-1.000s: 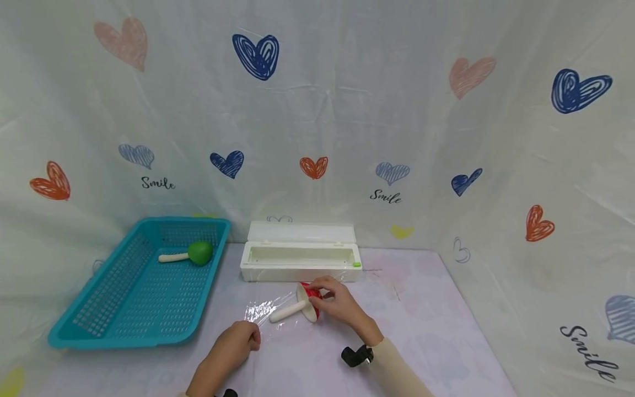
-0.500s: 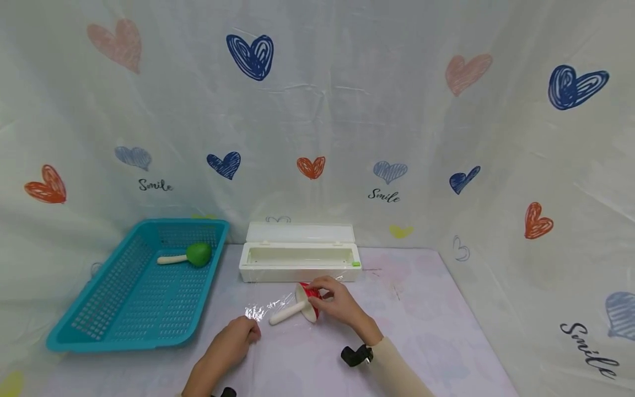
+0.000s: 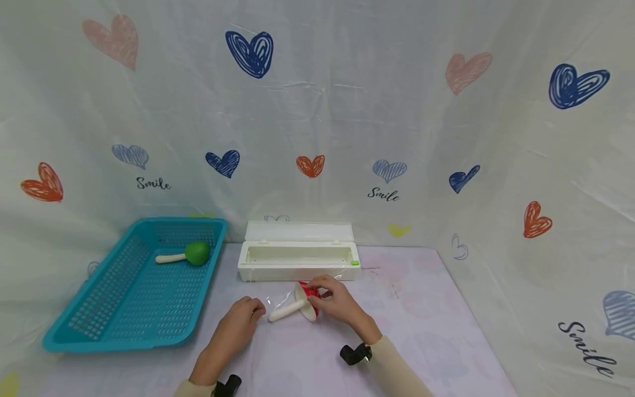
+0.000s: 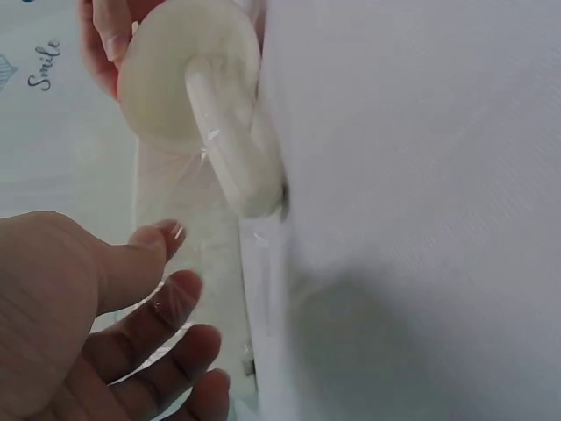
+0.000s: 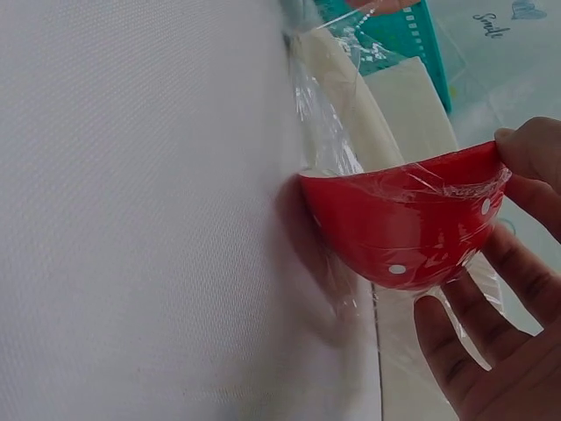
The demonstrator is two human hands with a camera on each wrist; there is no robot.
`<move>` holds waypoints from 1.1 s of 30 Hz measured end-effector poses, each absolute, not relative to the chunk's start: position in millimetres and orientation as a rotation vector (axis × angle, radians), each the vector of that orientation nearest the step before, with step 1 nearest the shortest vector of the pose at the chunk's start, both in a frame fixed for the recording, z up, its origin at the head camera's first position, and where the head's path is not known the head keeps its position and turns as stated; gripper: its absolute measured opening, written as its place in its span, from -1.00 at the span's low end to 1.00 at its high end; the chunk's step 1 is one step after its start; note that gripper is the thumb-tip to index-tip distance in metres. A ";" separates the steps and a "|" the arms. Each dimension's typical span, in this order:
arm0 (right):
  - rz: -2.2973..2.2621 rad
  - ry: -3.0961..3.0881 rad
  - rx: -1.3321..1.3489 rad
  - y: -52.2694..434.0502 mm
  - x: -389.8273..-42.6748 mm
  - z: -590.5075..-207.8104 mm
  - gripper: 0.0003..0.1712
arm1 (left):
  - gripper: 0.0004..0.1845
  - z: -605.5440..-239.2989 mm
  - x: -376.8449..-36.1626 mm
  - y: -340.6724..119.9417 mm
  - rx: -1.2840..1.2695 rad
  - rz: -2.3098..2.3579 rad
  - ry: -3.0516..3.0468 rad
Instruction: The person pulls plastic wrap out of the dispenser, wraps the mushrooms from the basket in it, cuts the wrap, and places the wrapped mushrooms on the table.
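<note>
A toy mushroom (image 3: 307, 298) with a red cap (image 5: 403, 228) and a white stem (image 4: 232, 149) lies on its side on the table, just in front of the white cling-film box (image 3: 297, 259). My right hand (image 3: 327, 298) grips the cap, which is covered in clear film; its fingers (image 5: 456, 351) curl under the cap. My left hand (image 3: 248, 314) is at the stem's free end and pinches the loose cling film (image 3: 279, 300) between thumb and fingers (image 4: 171, 294). The film drapes over the stem.
A teal mesh basket (image 3: 124, 309) stands at the left with a green-capped toy mushroom (image 3: 197, 253) in its far corner. The cling-film box has its lid up. A heart-printed cloth covers the table and hangs as walls behind and to the right.
My left hand has moved forward and right, toward the stem's end, bringing the film's edge with it. The film patch on the table looks smaller. My right hand keeps its hold on the cap.
</note>
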State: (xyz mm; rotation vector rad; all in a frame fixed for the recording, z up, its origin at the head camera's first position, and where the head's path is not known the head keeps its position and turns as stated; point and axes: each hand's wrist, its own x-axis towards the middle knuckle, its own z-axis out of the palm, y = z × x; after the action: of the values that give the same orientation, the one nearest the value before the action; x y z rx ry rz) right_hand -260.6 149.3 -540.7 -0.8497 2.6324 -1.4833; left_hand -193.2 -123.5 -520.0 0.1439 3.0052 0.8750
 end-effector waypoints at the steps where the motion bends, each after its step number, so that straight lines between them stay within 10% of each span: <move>1: -1.480 2.632 -0.847 149.5 -260.7 -540.1 -0.70 | -0.93 -520.3 -195.6 -122.3 0.151 0.881 3.027; 33: -1.502 2.612 -0.837 146.7 -259.6 -537.0 -0.74 | -0.87 -539.5 -220.3 -126.9 -0.228 1.356 3.032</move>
State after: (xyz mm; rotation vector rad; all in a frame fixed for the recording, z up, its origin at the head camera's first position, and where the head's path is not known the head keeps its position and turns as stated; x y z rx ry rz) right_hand -259.6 146.7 -537.0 -0.8369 2.6125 -1.5015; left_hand -220.3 -126.9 -539.5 -0.2277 3.0319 1.3557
